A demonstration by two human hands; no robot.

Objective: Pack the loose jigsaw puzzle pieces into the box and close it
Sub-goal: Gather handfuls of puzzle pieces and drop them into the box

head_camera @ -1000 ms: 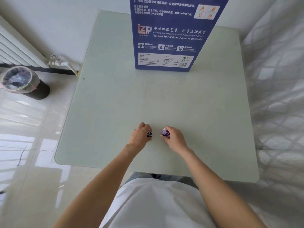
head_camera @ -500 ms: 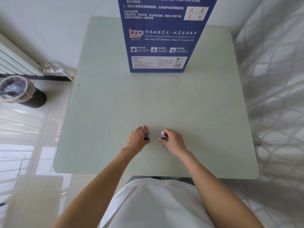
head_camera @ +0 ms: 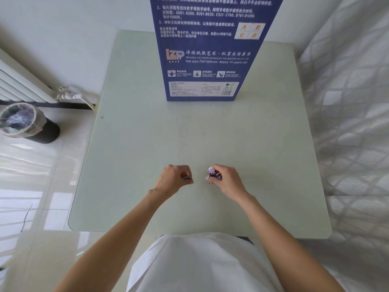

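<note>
- Waste bin (head_camera: 25, 123) with liner stands on the floor, left of the table (head_camera: 136, 154)
- Left hand (head_camera: 173, 180) curled, pinching dark puzzle pieces (head_camera: 187, 178) above the tabletop
- Right hand (head_camera: 226, 180) curled around purple puzzle pieces (head_camera: 213, 173), just beside the left
- Blue puzzle box (head_camera: 208, 60) upright at the table's far edge, well apart from both hands
</note>
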